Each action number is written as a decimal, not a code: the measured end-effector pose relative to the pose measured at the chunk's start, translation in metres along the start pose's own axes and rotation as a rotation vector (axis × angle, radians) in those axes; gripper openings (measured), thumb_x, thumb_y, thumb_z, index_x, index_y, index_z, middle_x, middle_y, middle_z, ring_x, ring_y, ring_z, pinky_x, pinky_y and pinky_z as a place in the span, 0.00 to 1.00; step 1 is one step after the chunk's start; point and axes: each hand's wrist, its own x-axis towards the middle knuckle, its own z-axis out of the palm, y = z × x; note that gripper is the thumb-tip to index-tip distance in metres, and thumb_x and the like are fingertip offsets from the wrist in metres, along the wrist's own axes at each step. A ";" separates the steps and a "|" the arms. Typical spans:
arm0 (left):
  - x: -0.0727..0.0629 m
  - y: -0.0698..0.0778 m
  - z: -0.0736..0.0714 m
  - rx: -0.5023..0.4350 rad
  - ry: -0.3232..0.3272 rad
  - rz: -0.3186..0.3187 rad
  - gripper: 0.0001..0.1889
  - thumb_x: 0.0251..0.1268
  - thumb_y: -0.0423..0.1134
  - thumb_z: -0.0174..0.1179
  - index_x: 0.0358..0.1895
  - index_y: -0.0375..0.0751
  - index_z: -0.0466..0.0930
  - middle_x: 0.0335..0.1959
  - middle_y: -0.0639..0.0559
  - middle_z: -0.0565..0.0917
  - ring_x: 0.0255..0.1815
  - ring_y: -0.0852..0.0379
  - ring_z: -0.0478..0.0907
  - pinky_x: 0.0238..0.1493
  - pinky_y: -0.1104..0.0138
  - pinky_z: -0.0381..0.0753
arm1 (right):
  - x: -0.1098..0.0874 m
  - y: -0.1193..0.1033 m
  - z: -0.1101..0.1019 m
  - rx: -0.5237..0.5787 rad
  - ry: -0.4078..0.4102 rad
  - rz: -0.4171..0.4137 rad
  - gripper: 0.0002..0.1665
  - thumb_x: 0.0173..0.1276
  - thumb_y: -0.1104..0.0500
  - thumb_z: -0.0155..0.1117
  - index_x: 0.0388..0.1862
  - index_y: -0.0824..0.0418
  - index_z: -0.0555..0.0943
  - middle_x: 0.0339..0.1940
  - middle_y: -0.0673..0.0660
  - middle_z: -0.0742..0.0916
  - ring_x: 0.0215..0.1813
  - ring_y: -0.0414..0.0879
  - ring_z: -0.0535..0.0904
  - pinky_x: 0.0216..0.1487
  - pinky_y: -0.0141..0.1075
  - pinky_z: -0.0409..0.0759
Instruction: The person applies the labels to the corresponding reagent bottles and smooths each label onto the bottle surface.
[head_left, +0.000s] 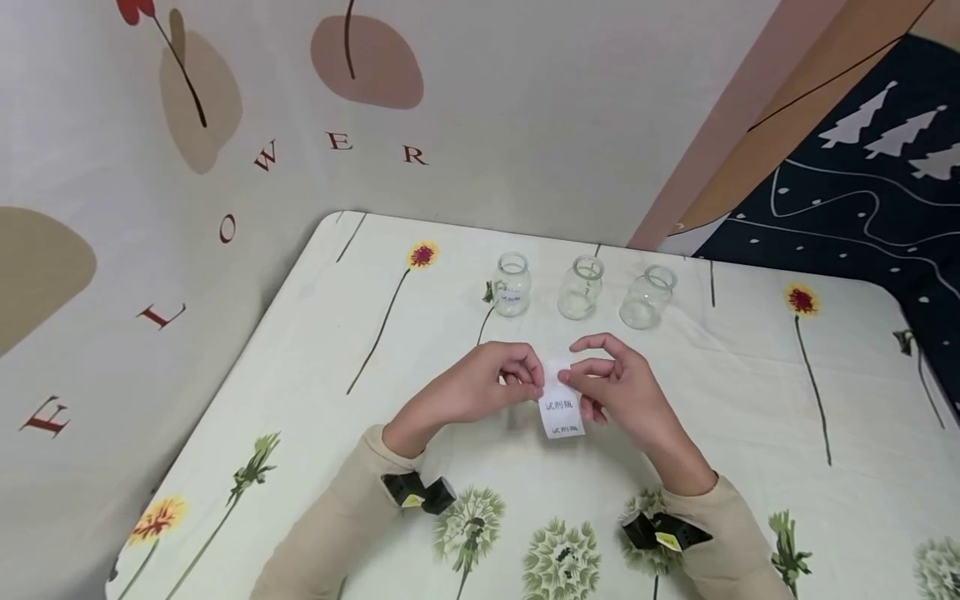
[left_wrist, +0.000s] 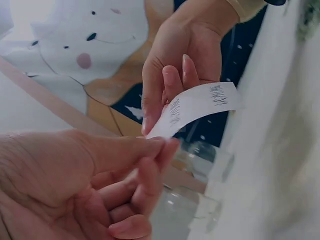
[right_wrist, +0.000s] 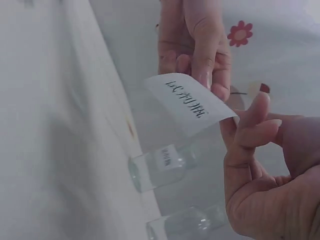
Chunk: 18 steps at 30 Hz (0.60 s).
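Note:
A short white strip of label paper with two lines of dark handwritten characters hangs between the two hands, above the table. The left hand pinches its upper left edge between thumb and forefinger, the other fingers curled in. At its upper right edge the right hand pinches the paper with the thumb, its forefinger arched above. In the left wrist view the strip bends in a curve. Beyond the hands stand three glass jars without lids: a left jar bearing a white written label, a middle jar and a right jar.
The table has a white cloth printed with flowers and dandelions. A printed curtain rises behind and to the left, and a dark cloth with white trees hangs at the right. Each sleeved wrist wears a small black camera.

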 end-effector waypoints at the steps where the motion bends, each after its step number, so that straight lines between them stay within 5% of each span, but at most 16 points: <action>1: -0.001 0.003 -0.001 -0.006 0.028 0.013 0.03 0.70 0.29 0.65 0.39 0.41 0.81 0.33 0.49 0.89 0.34 0.63 0.81 0.39 0.67 0.74 | -0.002 -0.003 -0.001 0.008 0.000 -0.011 0.21 0.74 0.66 0.66 0.60 0.68 0.70 0.30 0.50 0.89 0.17 0.42 0.73 0.19 0.32 0.69; 5: -0.009 0.016 -0.006 -0.026 0.165 0.036 0.06 0.69 0.29 0.66 0.37 0.46 0.82 0.33 0.57 0.87 0.35 0.61 0.81 0.37 0.67 0.72 | -0.013 -0.012 -0.005 -0.013 -0.057 -0.026 0.24 0.76 0.64 0.64 0.66 0.70 0.71 0.33 0.52 0.88 0.19 0.43 0.75 0.20 0.33 0.72; 9: -0.016 0.026 -0.010 -0.060 0.277 0.035 0.09 0.68 0.30 0.67 0.35 0.50 0.82 0.33 0.58 0.85 0.36 0.59 0.81 0.36 0.67 0.68 | -0.023 -0.019 -0.007 -0.070 -0.126 -0.040 0.17 0.76 0.63 0.64 0.56 0.74 0.79 0.24 0.55 0.84 0.20 0.43 0.74 0.21 0.34 0.73; 18: -0.021 0.034 -0.009 -0.037 0.305 0.082 0.02 0.70 0.35 0.67 0.42 0.44 0.84 0.33 0.59 0.87 0.36 0.60 0.80 0.40 0.64 0.73 | -0.032 -0.029 -0.005 -0.166 -0.085 -0.106 0.09 0.73 0.62 0.69 0.43 0.69 0.87 0.17 0.55 0.80 0.20 0.44 0.71 0.21 0.33 0.67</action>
